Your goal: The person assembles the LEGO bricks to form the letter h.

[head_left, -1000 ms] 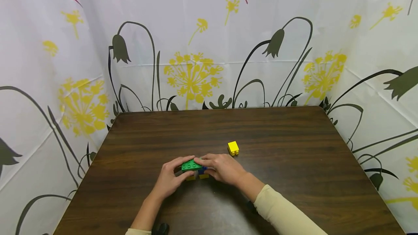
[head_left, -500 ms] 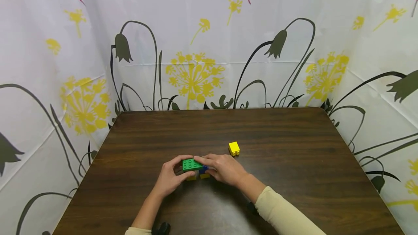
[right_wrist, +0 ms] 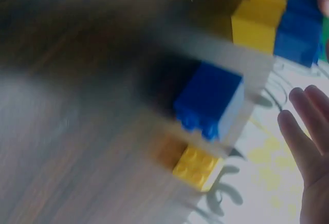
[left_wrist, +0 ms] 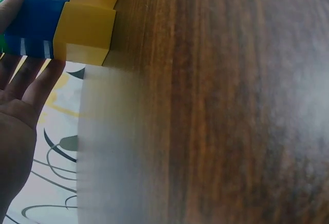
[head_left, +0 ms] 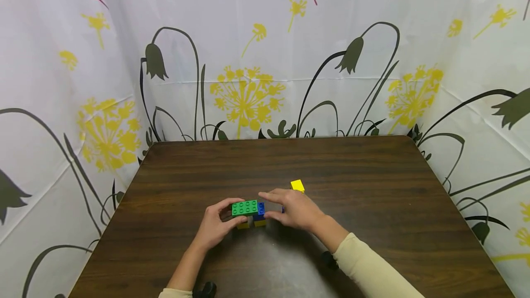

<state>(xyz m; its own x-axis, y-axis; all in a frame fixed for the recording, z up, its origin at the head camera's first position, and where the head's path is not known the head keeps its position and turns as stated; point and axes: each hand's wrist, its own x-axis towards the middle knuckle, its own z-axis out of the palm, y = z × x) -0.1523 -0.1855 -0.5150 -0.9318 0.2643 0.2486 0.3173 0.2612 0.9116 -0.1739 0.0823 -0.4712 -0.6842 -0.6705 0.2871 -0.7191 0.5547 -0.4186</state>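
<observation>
At the middle of the table, a green brick with studs up lies across blue bricks, which stand on yellow bricks. My left hand grips the green brick's left part, thumb on the near side and fingers behind. In the left wrist view the thumb lies against the green and blue bricks. My right hand is apart from the stack, fingers extended and holding nothing. Near it is a loose blue brick, mostly hidden by this hand in the head view.
A loose yellow brick lies on the table beyond my right hand, partly covered by it. The dark wooden table ends at a patterned white curtain at the back and sides.
My right hand has let go of the stack's right end and moved right, uncovering the blue studs and overlapping the loose yellow brick. The left hand keeps its grip on the green brick.
</observation>
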